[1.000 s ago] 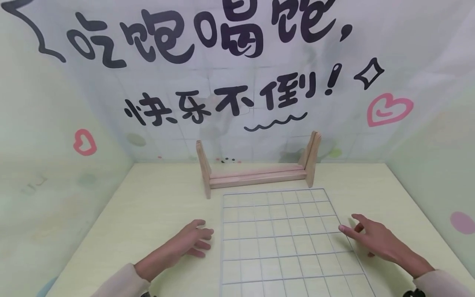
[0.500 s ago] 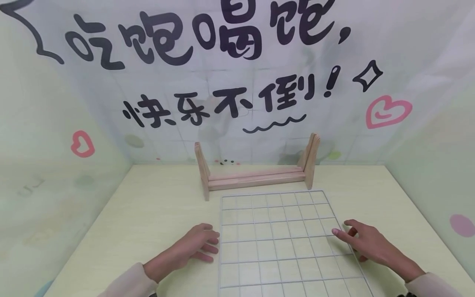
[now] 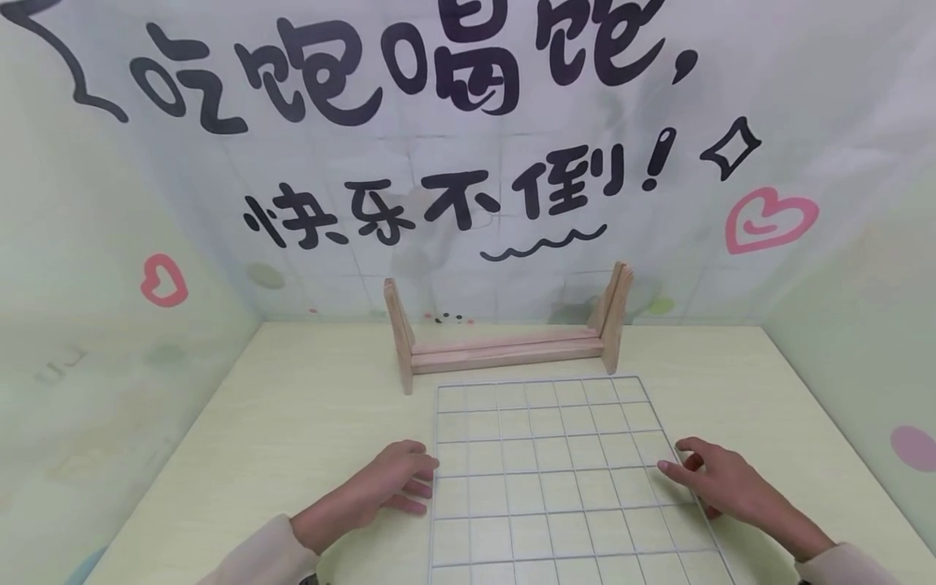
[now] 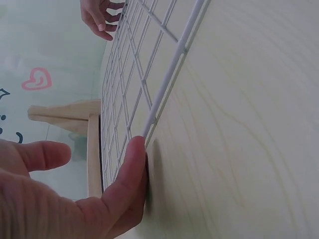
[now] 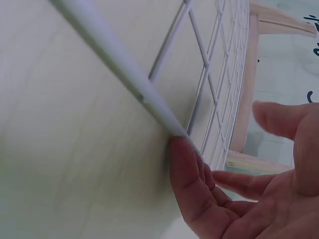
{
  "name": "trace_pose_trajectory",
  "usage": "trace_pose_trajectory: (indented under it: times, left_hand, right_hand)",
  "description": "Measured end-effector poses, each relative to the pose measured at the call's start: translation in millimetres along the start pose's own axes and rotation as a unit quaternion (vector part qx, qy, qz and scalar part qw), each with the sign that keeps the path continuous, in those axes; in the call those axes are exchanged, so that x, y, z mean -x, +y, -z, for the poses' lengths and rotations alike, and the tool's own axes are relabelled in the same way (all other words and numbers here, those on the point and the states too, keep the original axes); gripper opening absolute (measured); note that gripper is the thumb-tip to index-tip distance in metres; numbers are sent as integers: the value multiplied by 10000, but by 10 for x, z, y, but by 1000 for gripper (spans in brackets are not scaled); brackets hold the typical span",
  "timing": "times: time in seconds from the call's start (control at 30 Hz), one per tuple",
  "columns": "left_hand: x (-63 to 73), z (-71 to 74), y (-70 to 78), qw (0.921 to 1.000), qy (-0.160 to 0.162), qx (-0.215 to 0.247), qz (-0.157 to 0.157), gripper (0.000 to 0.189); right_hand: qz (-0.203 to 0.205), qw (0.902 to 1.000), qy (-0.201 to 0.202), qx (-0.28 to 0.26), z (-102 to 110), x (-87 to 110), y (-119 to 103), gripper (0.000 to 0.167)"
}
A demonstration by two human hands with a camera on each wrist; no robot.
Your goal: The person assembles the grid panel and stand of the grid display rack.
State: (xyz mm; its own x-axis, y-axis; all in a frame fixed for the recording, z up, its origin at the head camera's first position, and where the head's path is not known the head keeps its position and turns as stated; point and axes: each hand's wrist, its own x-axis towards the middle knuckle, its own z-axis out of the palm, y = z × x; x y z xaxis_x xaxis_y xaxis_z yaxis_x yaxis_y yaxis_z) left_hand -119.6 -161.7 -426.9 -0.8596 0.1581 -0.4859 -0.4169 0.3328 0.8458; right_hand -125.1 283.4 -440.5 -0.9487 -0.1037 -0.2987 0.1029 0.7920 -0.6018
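Observation:
A white wire grid panel [image 3: 541,471] lies flat on the pale table, its near end running out of the head view. My left hand [image 3: 395,483] is at the panel's left edge, fingers loosely bent. In the left wrist view, a fingertip [image 4: 134,149] meets the edge rod while the thumb stays off it. Along the right edge, my right hand [image 3: 731,479] has its thumb over the mesh. The right wrist view shows fingertips [image 5: 182,154] tucked against the underside of the outer rod, with the thumb [image 5: 281,118] apart from it.
Behind the panel stands a wooden stand [image 3: 504,353] with two slanted uprights joined by low crossbars. A printed white backdrop [image 3: 439,162] with black lettering rises at the back, and pale side walls flank the table [image 3: 292,390].
Both hands have moved inward: the left went right to the panel's left edge, and the right shifted left and slightly nearer at the right edge. The panel and stand look unmoved.

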Motion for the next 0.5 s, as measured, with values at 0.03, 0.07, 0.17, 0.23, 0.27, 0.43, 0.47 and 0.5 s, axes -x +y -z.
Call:
trace_pose_trajectory:
  times: [0.03,0.07,0.17,0.23,0.27,0.43,0.47,0.5]
  left_hand:
    - [-7,-7,1,10000,-12,0,13,67]
    - [-13,-12,1,10000,-12,10,31,67]
    - [-35,-20,-17,10000,11,2,66,63]
    - [-48,-17,-41,10000,27,-54,31,58]
    - [-51,-12,-53,10000,26,-83,-13,53]
    - [-60,29,-109,9994,-91,-194,-288,41]
    - [-59,37,-115,9993,-119,-188,-316,40]
    - [-58,45,-120,9991,-164,-176,-340,40]
  right_hand:
    - [4,10000,15,-10,-8,3,9,68]
    - [-8,10000,37,-28,-17,2,19,65]
    - [-19,9998,121,-164,-48,-13,49,56]
    - [20,9995,195,-246,-65,-29,64,50]
    - [11,9993,215,-303,-72,-38,70,48]
    - [-51,9977,233,-642,-84,-45,101,36]
    - [-45,9972,219,-709,-80,-41,107,35]
    - [-46,9967,210,-784,-75,-39,111,34]
